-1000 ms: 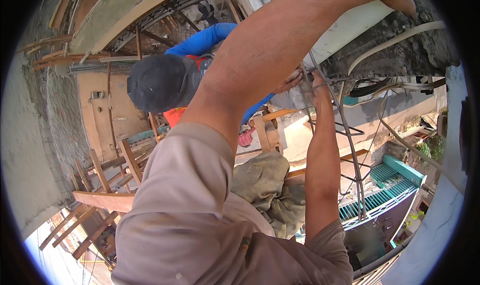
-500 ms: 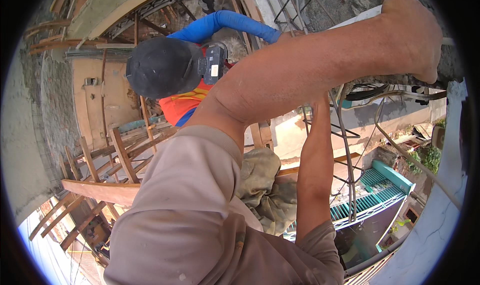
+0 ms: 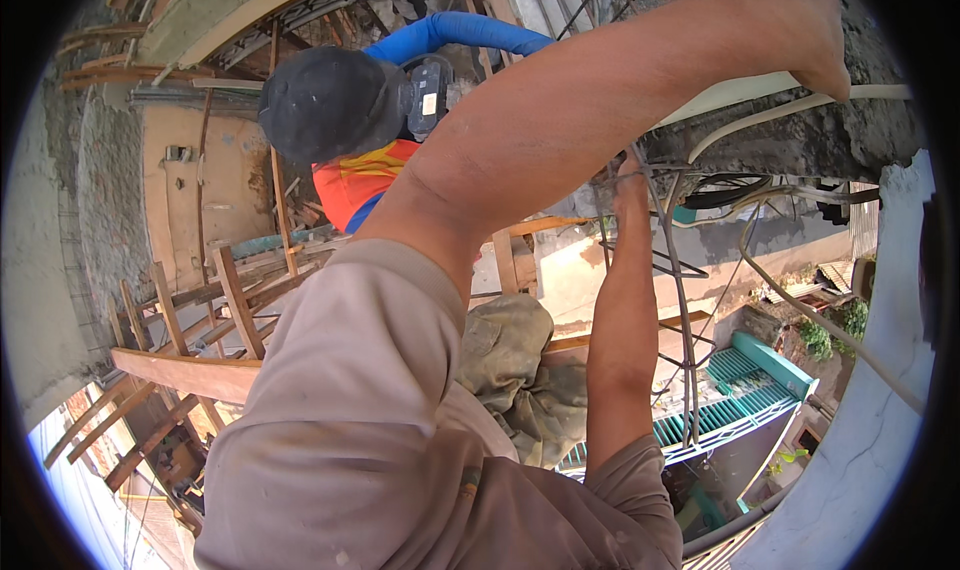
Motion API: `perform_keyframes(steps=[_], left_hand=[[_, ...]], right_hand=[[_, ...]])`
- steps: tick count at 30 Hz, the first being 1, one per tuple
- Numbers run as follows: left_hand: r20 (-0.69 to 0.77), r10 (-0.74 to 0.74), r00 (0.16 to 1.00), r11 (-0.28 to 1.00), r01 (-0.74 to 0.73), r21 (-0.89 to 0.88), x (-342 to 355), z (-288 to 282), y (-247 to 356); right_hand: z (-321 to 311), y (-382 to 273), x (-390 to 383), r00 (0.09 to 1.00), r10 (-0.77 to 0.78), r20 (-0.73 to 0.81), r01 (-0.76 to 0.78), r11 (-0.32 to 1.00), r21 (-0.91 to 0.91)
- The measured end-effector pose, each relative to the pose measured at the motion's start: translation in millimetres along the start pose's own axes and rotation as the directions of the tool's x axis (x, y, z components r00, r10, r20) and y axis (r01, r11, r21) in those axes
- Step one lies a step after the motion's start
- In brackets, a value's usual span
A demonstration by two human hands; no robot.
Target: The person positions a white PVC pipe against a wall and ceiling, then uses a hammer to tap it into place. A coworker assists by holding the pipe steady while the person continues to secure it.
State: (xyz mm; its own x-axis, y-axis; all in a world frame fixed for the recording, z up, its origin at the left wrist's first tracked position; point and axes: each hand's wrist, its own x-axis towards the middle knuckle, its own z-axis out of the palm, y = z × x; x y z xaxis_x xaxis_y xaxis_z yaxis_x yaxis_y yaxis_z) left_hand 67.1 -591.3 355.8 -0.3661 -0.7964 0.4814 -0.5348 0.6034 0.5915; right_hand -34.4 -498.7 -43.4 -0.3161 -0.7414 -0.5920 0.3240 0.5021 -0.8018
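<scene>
My left arm crosses close in front of the camera; its hand has curled fingers over the rough concrete edge near a pale cable, and what they grip is unclear. Lower down, my right hand is small and partly hidden, fingers closed at a bent steel rebar cage; I cannot make out what exactly it holds. Beyond my left arm, a co-worker in a dark cap and orange vest reaches with a blue sleeve; that hand is hidden.
Timber framework stands at the left beside a plastered wall. Crumpled olive fabric lies below. Far beneath are a teal slatted structure and a walkway. A cracked pale wall edge bends along the right, with hanging cables.
My left hand dropped, then came slightly up and left. Compared with the earliest frame, the co-worker's blue arm is stretched higher toward the upper rebar, and the cap sits higher in view.
</scene>
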Motion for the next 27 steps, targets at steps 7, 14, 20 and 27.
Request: perform_keyframes(steps=[7, 14, 20, 27], left_hand=[[0.113, 0.02, 0.993, 1.0, -0.022, 0.021, 9, -10, 1], [0.043, 0.026, 0.999, 0.997, -0.029, 0.067, 4, -1, 1], [0.061, -0.01, 0.998, 1.0, 0.008, 0.026, 17, 0, 0], [0.18, -0.01, 0.984, 1.0, 0.005, 0.031, 27, -3, 5]], right_hand=[[-1, -3, 1, 0.998, 0.027, -0.061, -0.032, 0.997, -0.074], [-15, 35, 39, 0.995, -0.008, -0.103, -0.007, 0.991, -0.136], [-20, 30, 3, 0.992, -0.095, -0.082, 0.09, 0.994, -0.061], [-1, 16, -158, 0.797, -0.593, -0.116, 0.402, 0.664, -0.63]])
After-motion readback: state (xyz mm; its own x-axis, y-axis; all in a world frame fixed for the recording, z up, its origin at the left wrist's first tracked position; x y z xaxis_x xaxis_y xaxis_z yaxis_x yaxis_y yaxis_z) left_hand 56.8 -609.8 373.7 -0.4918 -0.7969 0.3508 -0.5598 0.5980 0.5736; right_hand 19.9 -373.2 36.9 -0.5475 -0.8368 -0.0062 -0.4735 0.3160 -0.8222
